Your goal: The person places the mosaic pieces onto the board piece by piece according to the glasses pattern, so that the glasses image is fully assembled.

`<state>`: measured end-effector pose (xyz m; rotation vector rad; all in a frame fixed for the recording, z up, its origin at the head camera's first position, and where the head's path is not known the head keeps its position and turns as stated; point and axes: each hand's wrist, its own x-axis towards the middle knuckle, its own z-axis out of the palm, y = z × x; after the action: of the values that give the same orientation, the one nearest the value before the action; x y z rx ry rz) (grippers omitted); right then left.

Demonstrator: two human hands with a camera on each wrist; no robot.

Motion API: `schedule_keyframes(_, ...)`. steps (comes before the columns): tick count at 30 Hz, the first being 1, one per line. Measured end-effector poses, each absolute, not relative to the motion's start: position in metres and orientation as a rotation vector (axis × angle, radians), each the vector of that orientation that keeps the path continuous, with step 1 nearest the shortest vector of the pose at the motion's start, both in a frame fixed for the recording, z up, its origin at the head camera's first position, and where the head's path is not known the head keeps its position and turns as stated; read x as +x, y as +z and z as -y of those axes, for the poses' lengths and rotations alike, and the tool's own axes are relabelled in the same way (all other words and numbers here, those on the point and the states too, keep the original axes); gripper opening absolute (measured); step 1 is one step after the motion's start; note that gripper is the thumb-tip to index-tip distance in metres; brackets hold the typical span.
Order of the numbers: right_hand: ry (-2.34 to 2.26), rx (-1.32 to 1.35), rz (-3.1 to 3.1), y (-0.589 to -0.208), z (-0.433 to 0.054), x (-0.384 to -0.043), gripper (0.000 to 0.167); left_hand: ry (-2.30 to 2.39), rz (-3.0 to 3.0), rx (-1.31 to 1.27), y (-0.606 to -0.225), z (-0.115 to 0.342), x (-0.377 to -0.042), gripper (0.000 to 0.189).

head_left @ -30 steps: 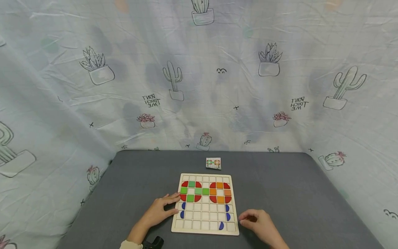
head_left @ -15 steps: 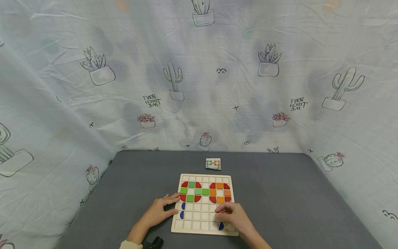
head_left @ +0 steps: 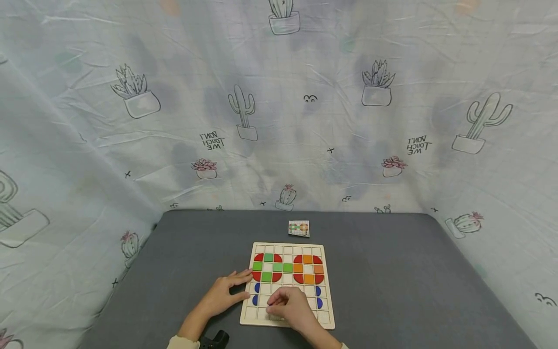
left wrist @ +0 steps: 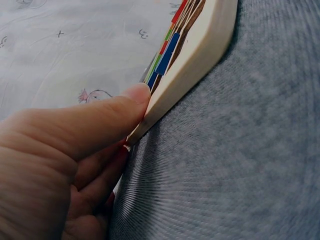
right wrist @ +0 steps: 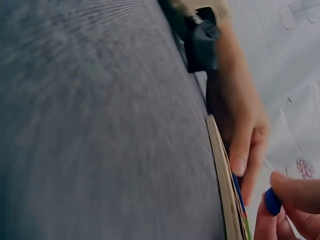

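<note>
A square wooden grid board [head_left: 287, 325] lies on the table with coloured pieces in its cells. My left hand [head_left: 222, 296] rests at the board's left edge, its thumb [left wrist: 110, 115] touching the rim in the left wrist view. Over the lower middle of the board, my right hand [head_left: 293, 308] pinches a small blue half-round piece [right wrist: 272, 202] between thumb and fingers, clear of the board. Two blue half-rounds [head_left: 255, 300] sit along the left side and two more blue half-rounds [head_left: 319, 303] along the right. The right hand and wrist hide some lower cells.
Red corner pieces and green squares [head_left: 267, 277] form a ring at the board's upper left, orange squares [head_left: 309, 279] one at the right. A small pattern card [head_left: 299, 228] lies beyond the board on the grey table [head_left: 392, 271]. Printed cloth [head_left: 279, 121] surrounds it.
My right hand has moved left from beside the board to over its lower middle. The right-side blue half-rounds show again; the bottom one is out of sight. My left hand stays put.
</note>
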<state>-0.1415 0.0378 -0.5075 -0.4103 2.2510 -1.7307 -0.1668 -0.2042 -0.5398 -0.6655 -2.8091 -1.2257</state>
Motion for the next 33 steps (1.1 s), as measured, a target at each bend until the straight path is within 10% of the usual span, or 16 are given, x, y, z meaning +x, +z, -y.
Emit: schedule_keyframes(33,-1.463,-0.645,-2.496,-0.514,-0.013,-0.140,0.008,-1.247,2.793,-0.677,-0.539,0.204,-0.167,0.051)
